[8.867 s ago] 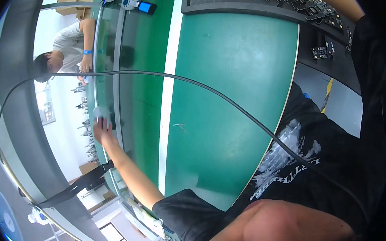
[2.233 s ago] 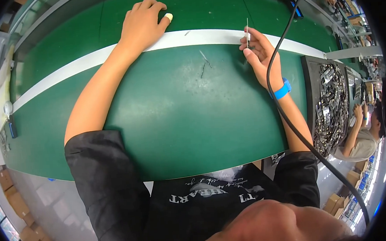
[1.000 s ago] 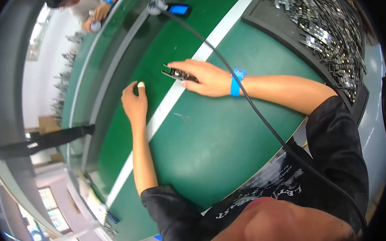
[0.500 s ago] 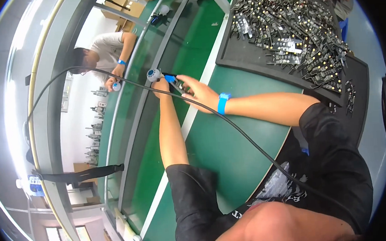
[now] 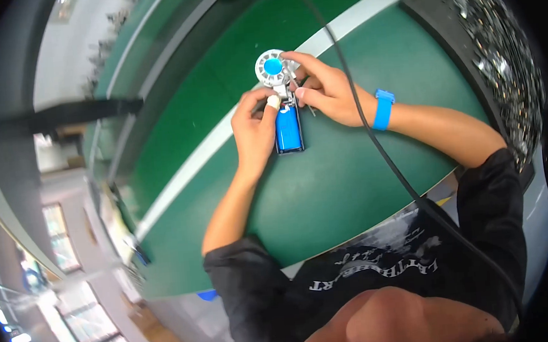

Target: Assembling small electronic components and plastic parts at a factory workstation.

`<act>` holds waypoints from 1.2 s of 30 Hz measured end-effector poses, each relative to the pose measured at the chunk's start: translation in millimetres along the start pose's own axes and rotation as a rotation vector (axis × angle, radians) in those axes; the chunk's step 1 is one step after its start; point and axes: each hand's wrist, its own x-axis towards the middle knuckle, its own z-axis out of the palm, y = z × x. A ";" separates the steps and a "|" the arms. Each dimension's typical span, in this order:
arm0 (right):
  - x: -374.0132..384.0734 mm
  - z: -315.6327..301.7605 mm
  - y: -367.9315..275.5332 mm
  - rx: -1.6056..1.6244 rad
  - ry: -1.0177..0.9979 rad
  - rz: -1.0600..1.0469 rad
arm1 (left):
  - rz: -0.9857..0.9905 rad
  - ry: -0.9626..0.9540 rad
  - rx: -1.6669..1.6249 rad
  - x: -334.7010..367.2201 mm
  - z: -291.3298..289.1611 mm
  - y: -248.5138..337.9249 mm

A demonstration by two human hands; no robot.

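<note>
Broadly, a green counter (image 5: 326, 193) with a white stripe carries the work. Near its middle lies a small fan (image 5: 285, 106): blue oblong body, white round head with a blue hub. The left hand (image 5: 253, 131) closes its grip on the body; the right hand (image 5: 325, 91), blue wristband (image 5: 382, 109), pinches the head.

Head view: from above the person, looking steeply down (own chin and shirt fill the lower edge).
Facing: tilted, so the green table (image 5: 351, 184) runs slantwise.
Nearness: close; left hand (image 5: 255, 124) and right hand (image 5: 325, 88) sit above centre.
Rim: fisheye bends the tray (image 5: 501, 60) edge.
Shared: only one view.
</note>
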 end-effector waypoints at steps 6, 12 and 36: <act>0.9 4.1 5.7 -0.120 -0.135 -0.023 | 0.198 0.093 0.036 1.3 -10.4 14.7; -3.3 2.7 -5.0 -0.156 -0.146 -0.002 | 0.337 0.029 0.143 4.4 -11.8 2.7; -7.9 4.3 -16.5 -0.484 -0.135 -0.213 | 0.538 0.219 0.458 -4.2 -6.9 27.5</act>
